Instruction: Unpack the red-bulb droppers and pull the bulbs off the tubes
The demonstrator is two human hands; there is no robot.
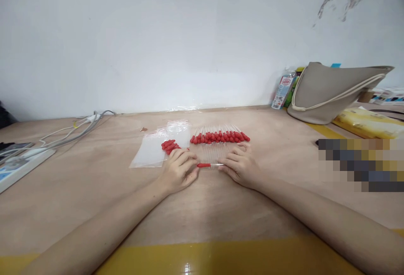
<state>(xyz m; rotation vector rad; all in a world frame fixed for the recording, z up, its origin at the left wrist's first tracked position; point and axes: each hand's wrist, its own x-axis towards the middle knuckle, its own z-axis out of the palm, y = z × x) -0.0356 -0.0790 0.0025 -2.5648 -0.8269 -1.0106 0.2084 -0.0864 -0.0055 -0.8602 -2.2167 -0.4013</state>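
Note:
Between my two hands lies a glass dropper (204, 165) with a red rubber bulb, held level just above the table. My left hand (180, 170) pinches it at the bulb end. The fingers of my right hand (240, 166) close on its clear glass tube. Behind it, bare glass tubes (211, 152) lie side by side on the table. Farther back is a row of droppers (220, 137), red bulbs toward me and thin tips toward the wall. Loose red rubber bulbs (168, 145) are heaped beyond my left hand, partly hidden by it.
Clear plastic bags (147, 150) lie flat under the loose bulbs. At left are a power strip (28, 167) and cables (71, 129). A grey bag (331, 92), a carton (282, 92) and a yellow packet (369, 123) stand at the right near the wall.

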